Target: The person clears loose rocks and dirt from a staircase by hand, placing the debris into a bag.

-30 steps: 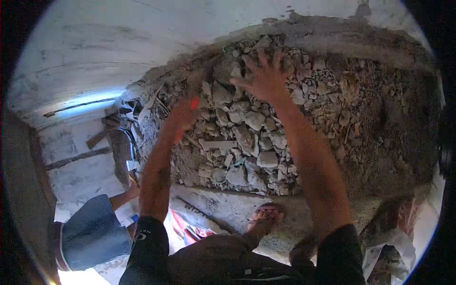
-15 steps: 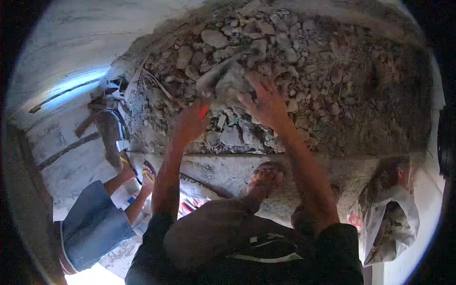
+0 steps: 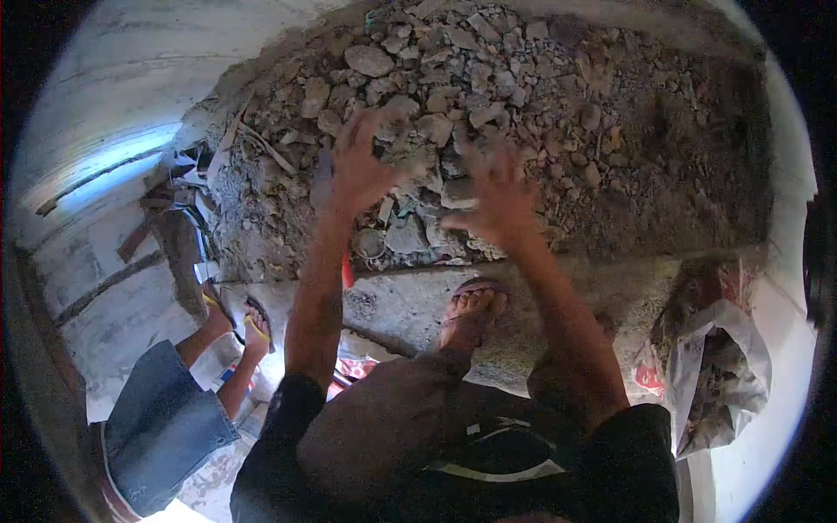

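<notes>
My left hand (image 3: 362, 174) is over the heap of broken rubble (image 3: 418, 78), fingers spread and curved. Beside its wrist shows a flat grey piece (image 3: 322, 179), and a red strip (image 3: 347, 270) sticks out by the forearm; the arm hides whatever lies between them. My right hand (image 3: 501, 196), smeared by motion, hovers over the stones with its fingers apart. Loose grey chunks, such as a flat stone (image 3: 405, 234), lie between and below the two hands. Neither palm shows anything in it.
A concrete ledge (image 3: 410, 296) runs along the heap's near side, with my sandalled foot (image 3: 475, 305) on it. At right stands a white sack (image 3: 754, 357) with rubble inside. Another person's legs in denim shorts (image 3: 166, 427) are at left. Walls close in the heap.
My hands have come apart; the blurred grey shape between them no longer shows there. The red piece, earlier at my left hand, now shows lower, by the forearm. The view has shifted slightly.
</notes>
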`<state>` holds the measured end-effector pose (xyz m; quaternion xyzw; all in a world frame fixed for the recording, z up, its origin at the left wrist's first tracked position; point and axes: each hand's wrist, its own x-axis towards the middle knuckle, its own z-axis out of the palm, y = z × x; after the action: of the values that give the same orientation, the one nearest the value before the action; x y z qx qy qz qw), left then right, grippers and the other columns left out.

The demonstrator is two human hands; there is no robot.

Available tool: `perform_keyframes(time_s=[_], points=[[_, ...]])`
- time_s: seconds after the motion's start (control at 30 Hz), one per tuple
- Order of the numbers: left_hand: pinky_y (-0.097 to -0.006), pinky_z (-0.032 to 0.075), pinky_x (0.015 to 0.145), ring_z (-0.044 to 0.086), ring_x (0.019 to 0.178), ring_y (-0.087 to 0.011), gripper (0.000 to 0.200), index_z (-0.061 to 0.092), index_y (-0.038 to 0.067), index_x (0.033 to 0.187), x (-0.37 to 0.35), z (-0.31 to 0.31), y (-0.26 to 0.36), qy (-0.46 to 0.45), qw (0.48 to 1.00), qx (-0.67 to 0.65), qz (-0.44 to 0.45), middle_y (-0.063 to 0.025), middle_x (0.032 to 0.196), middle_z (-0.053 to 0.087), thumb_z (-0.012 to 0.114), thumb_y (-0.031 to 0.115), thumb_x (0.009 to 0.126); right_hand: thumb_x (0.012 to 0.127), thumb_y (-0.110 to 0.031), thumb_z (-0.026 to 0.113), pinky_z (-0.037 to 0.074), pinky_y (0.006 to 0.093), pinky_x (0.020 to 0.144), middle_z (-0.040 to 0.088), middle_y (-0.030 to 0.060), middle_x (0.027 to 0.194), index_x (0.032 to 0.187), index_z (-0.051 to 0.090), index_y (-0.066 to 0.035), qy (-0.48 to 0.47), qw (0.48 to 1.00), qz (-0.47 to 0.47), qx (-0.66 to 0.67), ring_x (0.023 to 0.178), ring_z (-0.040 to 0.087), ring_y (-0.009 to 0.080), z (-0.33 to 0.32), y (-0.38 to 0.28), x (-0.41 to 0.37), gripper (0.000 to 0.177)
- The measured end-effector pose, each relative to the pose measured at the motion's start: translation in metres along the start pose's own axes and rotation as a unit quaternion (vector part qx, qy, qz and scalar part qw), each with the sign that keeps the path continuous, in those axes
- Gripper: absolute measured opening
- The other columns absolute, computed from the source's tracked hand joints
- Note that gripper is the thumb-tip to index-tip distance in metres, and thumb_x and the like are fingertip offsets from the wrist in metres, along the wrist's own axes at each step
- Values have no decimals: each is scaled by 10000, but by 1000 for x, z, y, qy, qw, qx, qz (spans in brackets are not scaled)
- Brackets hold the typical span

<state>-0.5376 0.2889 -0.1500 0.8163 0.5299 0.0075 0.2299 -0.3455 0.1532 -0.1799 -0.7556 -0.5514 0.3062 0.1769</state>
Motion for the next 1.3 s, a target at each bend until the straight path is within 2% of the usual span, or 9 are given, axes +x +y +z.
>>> perform_keyframes(time_s=[0.07, 0.13, 0.2, 0.47, 0.53, 0.73, 1.03, 1.1, 1.3], points=[[-557, 322, 1047, 275, 1341, -447, 1047, 333, 259, 1428, 35, 19, 13, -45, 998, -33, 9, -243, 1474, 241, 745, 695, 570, 498, -527, 860, 252, 710, 982, 106, 175, 1518, 1460, 244, -286, -118, 989, -38, -83, 1377, 117, 480, 15, -9, -3, 1168], [-614, 278, 1057, 240, 1345, -474, 1094, 305, 277, 1444, 58, 27, 27, -157, 985, 76, 16, -251, 1491, 174, 713, 755, 548, 475, -461, 886, 265, 753, 926, 86, 112, 1532, 1404, 352, -276, -65, 995, -52, -58, 1381, 112, 474, 30, 13, 9, 1088], [-660, 240, 1057, 181, 1361, -485, 1055, 316, 326, 1435, 59, 46, 4, -166, 984, -31, 53, -242, 1509, 111, 701, 764, 555, 558, -375, 873, 267, 795, 903, 92, 59, 1540, 1296, 484, -228, -11, 996, -86, -20, 1408, 83, 401, 33, 22, 14, 847], [-671, 324, 1001, 142, 1345, -493, 992, 379, 350, 1391, 31, 18, 30, -168, 973, 129, 88, -206, 1429, 181, 824, 590, 538, 734, -236, 757, 404, 705, 879, 178, 130, 1500, 1223, 528, -179, -55, 995, -50, -68, 1348, 251, 428, 26, 10, 2, 543], [-656, 333, 1005, 160, 1350, -477, 1014, 358, 353, 1398, 50, 29, 23, -207, 970, 116, 48, -218, 1452, 166, 838, 564, 529, 694, -289, 803, 468, 662, 815, 245, 200, 1435, 1271, 469, -161, -19, 988, -88, -129, 1319, 258, 469, 40, 18, 10, 679], [-651, 274, 1032, 210, 1345, -461, 1059, 334, 312, 1417, 41, 36, 6, -167, 969, 101, 149, -234, 1484, 135, 836, 582, 524, 766, -121, 703, 489, 617, 827, 283, 233, 1408, 1247, 490, -140, -2, 987, -115, -109, 1262, 331, 512, 44, 18, 6, 527], [-606, 250, 1062, 205, 1358, -461, 1162, 304, 280, 1448, 53, 22, 45, -227, 933, 210, 184, -234, 1499, 136, 838, 608, 469, 717, -359, 763, 461, 572, 927, 269, 250, 1431, 1334, 456, -204, -160, 978, -119, -54, 1250, 318, 555, 15, 26, 17, 706], [-595, 250, 1067, 212, 1363, -456, 1168, 299, 271, 1450, 59, 35, 17, -231, 929, 202, 209, -236, 1508, 141, 848, 588, 470, 697, -392, 773, 438, 548, 964, 331, 262, 1403, 1324, 468, -144, -72, 985, -151, -27, 1232, 365, 537, 40, 41, 21, 740], [-598, 270, 1056, 208, 1367, -453, 1190, 279, 247, 1457, 49, 28, 49, -252, 914, 241, 207, -239, 1503, 169, 876, 523, 464, 667, -363, 782, 458, 471, 867, 558, 229, 1099, 1162, 558, -7, -33, 982, -19, 184, 1038, 543, 380, -71, 37, -18, 649]])
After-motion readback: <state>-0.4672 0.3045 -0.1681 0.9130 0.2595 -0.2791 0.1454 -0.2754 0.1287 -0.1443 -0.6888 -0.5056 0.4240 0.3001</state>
